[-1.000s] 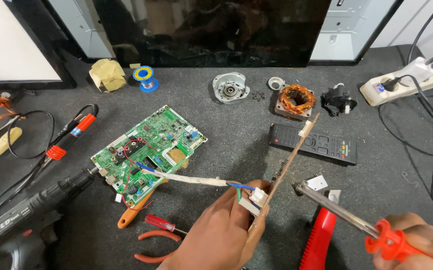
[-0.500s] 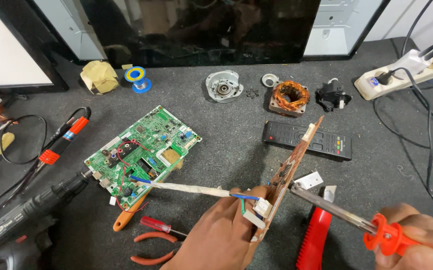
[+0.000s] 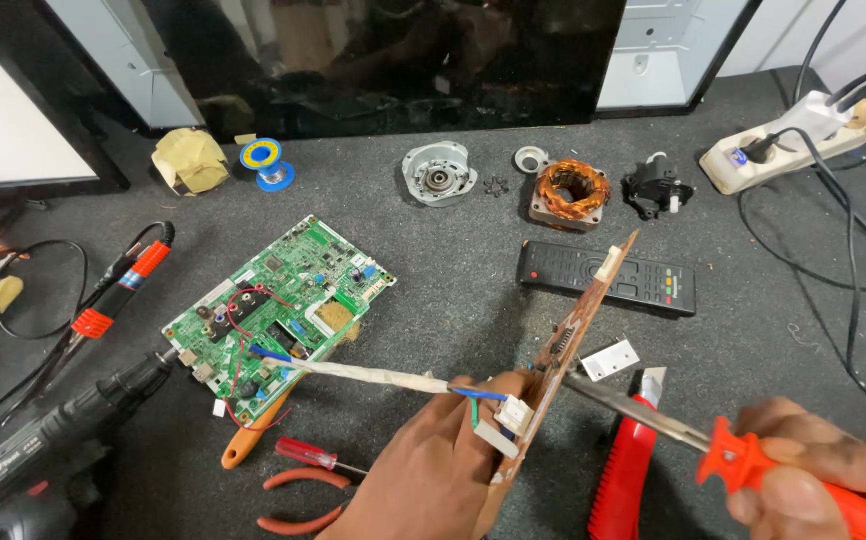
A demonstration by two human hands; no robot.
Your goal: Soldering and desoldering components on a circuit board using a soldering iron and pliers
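Since a moment ago my brown board [image 3: 565, 345] has barely shifted, tilted on edge just before the remote [image 3: 608, 280]. Its lower end hides behind my left hand [image 3: 433, 475], which grips it near a white plug [image 3: 511, 412]. My right hand [image 3: 818, 470], partly cut off, is closed around the soldering iron [image 3: 713, 445], tip touching the board

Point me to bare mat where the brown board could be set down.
Bare mat lies between the green circuit board and the black remote, and right of the remote under the power strip cables. It is crowded lower left: drill, red pliers, small screwdriver.
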